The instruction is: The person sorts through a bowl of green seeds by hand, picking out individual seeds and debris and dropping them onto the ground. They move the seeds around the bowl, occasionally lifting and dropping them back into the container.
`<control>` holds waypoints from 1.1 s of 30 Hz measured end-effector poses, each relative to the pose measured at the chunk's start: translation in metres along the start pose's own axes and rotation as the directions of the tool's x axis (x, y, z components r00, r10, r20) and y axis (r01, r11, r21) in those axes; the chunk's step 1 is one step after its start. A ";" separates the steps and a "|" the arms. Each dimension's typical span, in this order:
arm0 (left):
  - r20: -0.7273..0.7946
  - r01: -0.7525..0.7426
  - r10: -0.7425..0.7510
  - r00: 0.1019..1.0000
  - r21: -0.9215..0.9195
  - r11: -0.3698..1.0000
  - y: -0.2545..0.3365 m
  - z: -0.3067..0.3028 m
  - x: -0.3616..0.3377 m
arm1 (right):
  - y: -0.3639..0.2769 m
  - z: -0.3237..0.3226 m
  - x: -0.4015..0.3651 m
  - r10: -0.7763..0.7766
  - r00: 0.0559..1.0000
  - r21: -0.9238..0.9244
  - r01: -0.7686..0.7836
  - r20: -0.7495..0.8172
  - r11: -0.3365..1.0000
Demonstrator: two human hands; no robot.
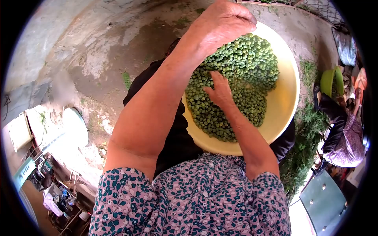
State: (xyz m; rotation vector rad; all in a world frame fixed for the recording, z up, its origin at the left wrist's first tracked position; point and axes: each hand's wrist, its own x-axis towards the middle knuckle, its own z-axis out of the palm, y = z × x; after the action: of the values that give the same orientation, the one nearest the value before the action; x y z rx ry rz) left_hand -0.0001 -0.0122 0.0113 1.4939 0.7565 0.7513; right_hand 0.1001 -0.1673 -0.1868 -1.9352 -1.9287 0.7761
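Observation:
A large pale-yellow basin (289,92) rests on my lap, tilted somewhat. Small, roundish green pieces, like buds or pods (252,59), are heaped inside it; their exact kind is not clear. My right hand (221,91) lies on the heap with thumb and fingers apart, touching the green pieces. Raised over the far side of the basin, my left hand (226,23) has its fingers curled together near the rim. What those fingers hold, if anything, is hidden. My left forearm crosses in front of part of the basin.
At the right another person (346,137) in patterned clothing sits beside a green basin (332,82). A grey-green chair (325,200) stands at lower right, near grassy plants (303,157). At left are a round white object (75,126) and assorted clutter (59,196).

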 end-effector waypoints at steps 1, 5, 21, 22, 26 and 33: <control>0.001 0.001 -0.001 1.000 -0.006 1.000 0.001 0.000 0.000 | -0.001 0.003 0.002 0.004 1.000 -0.004 -0.004 0.002 1.000; 0.039 -0.050 0.050 0.998 -0.001 0.999 -0.005 0.002 0.005 | -0.017 0.011 0.001 0.102 0.992 -0.004 -0.102 0.080 0.995; 0.031 -0.052 0.050 0.998 0.079 0.996 -0.006 -0.001 -0.002 | -0.020 -0.060 -0.103 -0.290 0.922 0.013 0.297 0.255 0.955; 0.017 -0.013 0.011 1.000 0.079 0.997 -0.005 -0.001 -0.002 | -0.019 -0.067 -0.110 -0.275 0.921 0.028 0.279 0.275 0.960; -0.007 -0.019 0.020 1.000 0.084 0.996 -0.005 0.001 -0.002 | -0.001 -0.092 -0.136 -0.192 0.916 0.025 0.195 0.353 0.980; 0.016 0.038 -0.041 0.999 0.176 0.984 0.003 -0.001 -0.003 | 0.015 -0.119 -0.119 -0.096 0.950 -0.187 0.157 0.297 0.970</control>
State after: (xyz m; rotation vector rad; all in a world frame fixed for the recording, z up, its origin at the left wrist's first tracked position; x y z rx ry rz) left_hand -0.0024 -0.0139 0.0138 1.6373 0.8533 0.6526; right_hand 0.1854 -0.2661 -0.0800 -1.8719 -2.3687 0.8892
